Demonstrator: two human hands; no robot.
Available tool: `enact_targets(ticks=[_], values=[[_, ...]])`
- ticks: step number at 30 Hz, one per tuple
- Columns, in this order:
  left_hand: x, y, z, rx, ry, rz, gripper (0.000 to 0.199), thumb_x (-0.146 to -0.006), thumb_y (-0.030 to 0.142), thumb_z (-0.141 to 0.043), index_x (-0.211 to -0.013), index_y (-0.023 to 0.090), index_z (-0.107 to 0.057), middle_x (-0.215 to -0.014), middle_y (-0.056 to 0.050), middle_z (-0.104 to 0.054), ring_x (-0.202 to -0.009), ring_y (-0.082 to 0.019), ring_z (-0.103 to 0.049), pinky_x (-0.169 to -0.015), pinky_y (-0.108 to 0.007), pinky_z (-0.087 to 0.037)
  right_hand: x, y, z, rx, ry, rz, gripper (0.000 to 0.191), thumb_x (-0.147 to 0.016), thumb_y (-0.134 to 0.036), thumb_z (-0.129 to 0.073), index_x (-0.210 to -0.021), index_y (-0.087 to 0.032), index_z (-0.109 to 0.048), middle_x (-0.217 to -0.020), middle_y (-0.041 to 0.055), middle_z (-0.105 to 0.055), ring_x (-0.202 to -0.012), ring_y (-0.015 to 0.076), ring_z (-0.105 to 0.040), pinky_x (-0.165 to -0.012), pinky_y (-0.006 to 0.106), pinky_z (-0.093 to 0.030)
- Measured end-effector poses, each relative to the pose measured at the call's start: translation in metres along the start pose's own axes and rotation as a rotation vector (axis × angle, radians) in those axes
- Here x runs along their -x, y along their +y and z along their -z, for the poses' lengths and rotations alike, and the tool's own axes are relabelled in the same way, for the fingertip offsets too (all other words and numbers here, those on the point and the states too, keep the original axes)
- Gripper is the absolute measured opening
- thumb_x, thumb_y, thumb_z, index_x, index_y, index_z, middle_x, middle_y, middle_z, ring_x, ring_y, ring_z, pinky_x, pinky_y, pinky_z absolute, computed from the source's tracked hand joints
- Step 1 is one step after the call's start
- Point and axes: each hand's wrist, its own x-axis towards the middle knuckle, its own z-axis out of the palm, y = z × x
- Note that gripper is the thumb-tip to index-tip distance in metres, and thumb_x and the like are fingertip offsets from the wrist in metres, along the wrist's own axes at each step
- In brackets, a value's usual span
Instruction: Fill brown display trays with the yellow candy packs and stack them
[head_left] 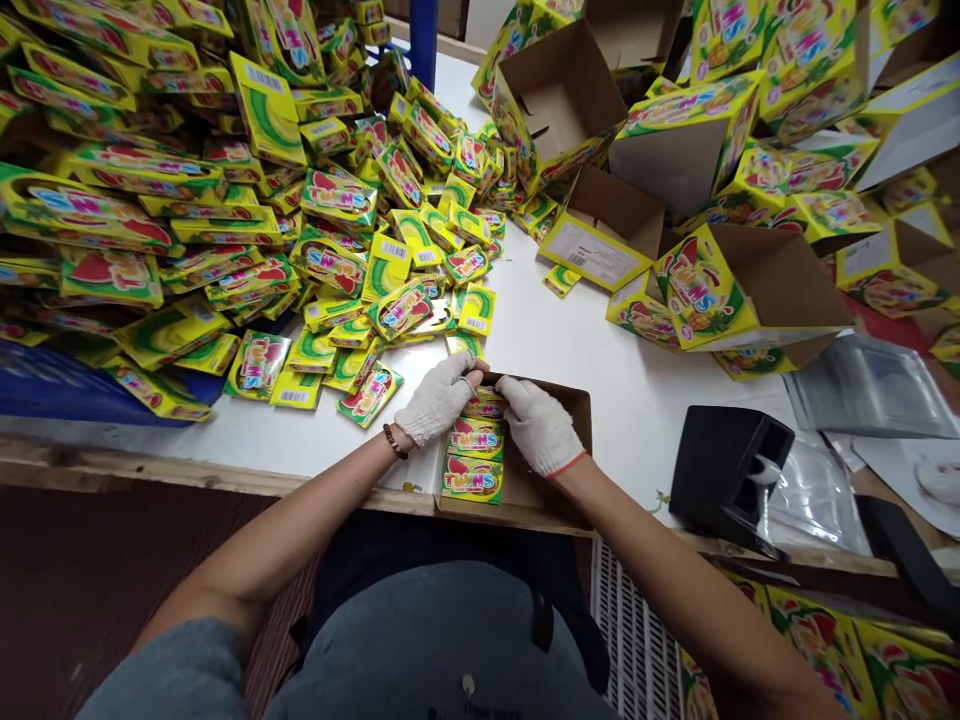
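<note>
An open cardboard carton (pixel 551 500) lies at the table's front edge before me. Flat yellow TWINS boxes (pixel 474 478) with fruit pictures fill part of its left side. At the far left end of the carton, my left hand (pixel 439 400), in a white knit glove, closes its fingers on a small TWINS box (pixel 487 402). My right hand (pixel 541 425), gloved too, reaches in from the other side with its fingertips on the same box. Fingers and glove hide part of that box. The right half of the carton shows bare brown cardboard.
A large heap of TWINS boxes (pixel 337 200) spreads over the left of the white table (pixel 525 330), partly on a blue tray (pixel 67 395). Open printed cartons (pixel 712 290) pile up at the back right. A black tape dispenser (pixel 720 475) stands near clear plastic sheets (pixel 870 390).
</note>
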Motion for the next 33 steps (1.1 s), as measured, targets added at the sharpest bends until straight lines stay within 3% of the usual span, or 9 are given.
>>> enact_targets(ticks=[3,9,16,19,22,24,26,29,33], values=[[-0.003,0.001,0.001,-0.043,-0.015,0.013,0.023,-0.089,0.029,-0.046,-0.101,0.017,-0.062,-0.100,-0.006,-0.067,-0.095,-0.021,-0.061,-0.087,-0.034,-0.048,0.001,-0.013,0.001,0.181,-0.056,0.022,0.039,-0.101,-0.019,-0.033,-0.132,-0.022,-0.055,-0.127,0.0111,-0.058,-0.087,0.0195,-0.065,-0.072,0.030,-0.051],[-0.012,0.001,0.004,-0.179,-0.009,-0.015,0.029,-0.095,0.035,-0.039,-0.088,0.017,-0.062,-0.087,-0.005,-0.065,-0.085,-0.020,-0.059,-0.080,-0.032,-0.047,0.001,-0.020,0.002,0.321,-0.120,0.061,0.050,-0.101,-0.016,-0.028,-0.150,-0.020,-0.037,-0.132,0.0168,-0.051,-0.098,0.0229,-0.063,-0.075,0.033,-0.054],[-0.016,-0.003,0.005,-0.271,-0.043,-0.042,0.027,-0.093,0.035,-0.043,-0.082,0.018,-0.061,-0.080,-0.003,-0.063,-0.079,-0.019,-0.057,-0.077,-0.032,-0.045,0.004,-0.023,-0.005,0.281,-0.119,0.072,0.039,-0.102,-0.021,-0.035,-0.138,-0.023,-0.050,-0.134,0.0160,-0.049,-0.102,0.0235,-0.058,-0.075,0.032,-0.054],[-0.030,0.001,0.013,-0.377,0.101,-0.092,0.027,-0.095,0.034,-0.042,-0.078,0.019,-0.058,-0.085,-0.005,-0.062,-0.086,-0.021,-0.057,-0.083,-0.033,-0.045,0.006,-0.028,-0.007,0.312,-0.148,0.112,0.044,-0.101,-0.016,-0.033,-0.141,-0.022,-0.049,-0.137,0.0178,-0.048,-0.102,0.0252,-0.058,-0.076,0.036,-0.055],[-0.064,0.013,0.016,-0.549,0.278,-0.030,0.020,-0.091,0.037,-0.054,-0.094,0.018,-0.061,-0.100,-0.011,-0.063,-0.103,-0.028,-0.058,-0.093,-0.038,-0.044,0.005,-0.030,-0.004,0.301,-0.165,0.154,0.047,-0.099,-0.013,-0.032,-0.142,-0.020,-0.049,-0.140,0.0199,-0.047,-0.101,0.0269,-0.059,-0.077,0.041,-0.055],[-0.090,0.021,0.012,-0.670,0.261,0.063,0.041,-0.078,0.041,-0.072,-0.109,0.017,-0.060,-0.106,-0.015,-0.063,-0.109,-0.034,-0.058,-0.094,-0.042,-0.044,0.005,-0.029,0.000,0.267,-0.174,0.148,0.047,-0.099,-0.015,-0.034,-0.142,-0.022,-0.050,-0.142,0.0205,-0.045,-0.102,0.0278,-0.060,-0.077,0.041,-0.055],[-0.113,0.026,0.005,-0.794,0.170,0.098,0.064,-0.062,0.036,-0.085,-0.116,0.015,-0.059,-0.108,-0.019,-0.064,-0.111,-0.040,-0.057,-0.096,-0.047,-0.043,0.006,-0.024,0.004,0.194,-0.181,0.143,0.046,-0.098,-0.016,-0.038,-0.140,-0.025,-0.053,-0.143,0.0186,-0.045,-0.103,0.0275,-0.060,-0.080,0.041,-0.055],[-0.128,0.031,0.001,-0.790,0.094,0.099,0.063,-0.061,0.027,-0.084,-0.118,0.012,-0.059,-0.109,-0.021,-0.066,-0.109,-0.041,-0.060,-0.096,-0.051,-0.043,0.010,-0.007,0.008,-0.081,-0.118,0.115,0.041,-0.093,-0.016,-0.045,-0.130,-0.025,-0.060,-0.133,0.0125,-0.056,-0.110,0.0247,-0.060,-0.093,0.039,-0.052],[-0.101,0.043,0.011,-0.248,0.072,0.015,0.049,-0.076,0.022,-0.068,-0.122,0.011,-0.058,-0.112,-0.014,-0.068,-0.098,-0.026,-0.064,-0.087,-0.038,-0.050,0.013,0.018,0.019,-0.709,0.141,-0.119,0.041,-0.095,-0.026,-0.041,-0.133,-0.017,-0.055,-0.124,0.0117,-0.063,-0.104,0.0209,-0.063,-0.089,0.035,-0.054]])
